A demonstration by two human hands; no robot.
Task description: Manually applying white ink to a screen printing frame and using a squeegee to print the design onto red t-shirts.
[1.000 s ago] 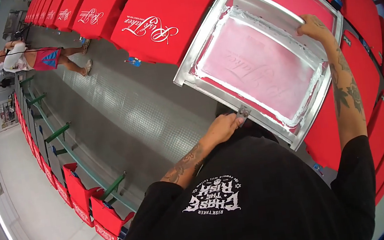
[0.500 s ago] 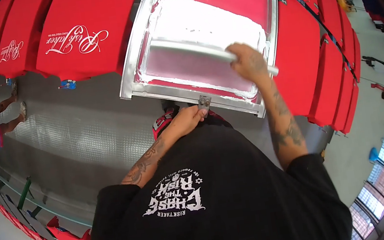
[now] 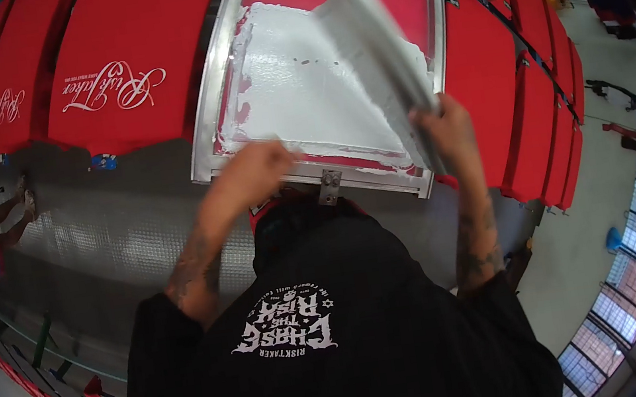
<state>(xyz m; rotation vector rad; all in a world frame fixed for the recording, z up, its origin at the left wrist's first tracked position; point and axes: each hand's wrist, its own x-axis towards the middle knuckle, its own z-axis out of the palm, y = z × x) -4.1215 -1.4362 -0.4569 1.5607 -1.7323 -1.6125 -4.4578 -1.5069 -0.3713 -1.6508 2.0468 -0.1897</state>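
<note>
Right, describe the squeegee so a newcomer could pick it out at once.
Find the silver frame at the top, with red cloth on both sides. The squeegee slants over its right half, across the white ink, its lower end in the right hand. Unlike the frame's narrow bars, it is a broad, flat grey blade.

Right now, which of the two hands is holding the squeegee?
The right hand, gripping the tilted squeegee by its lower end. The left hand, apart from it, is by the screen frame.
</note>
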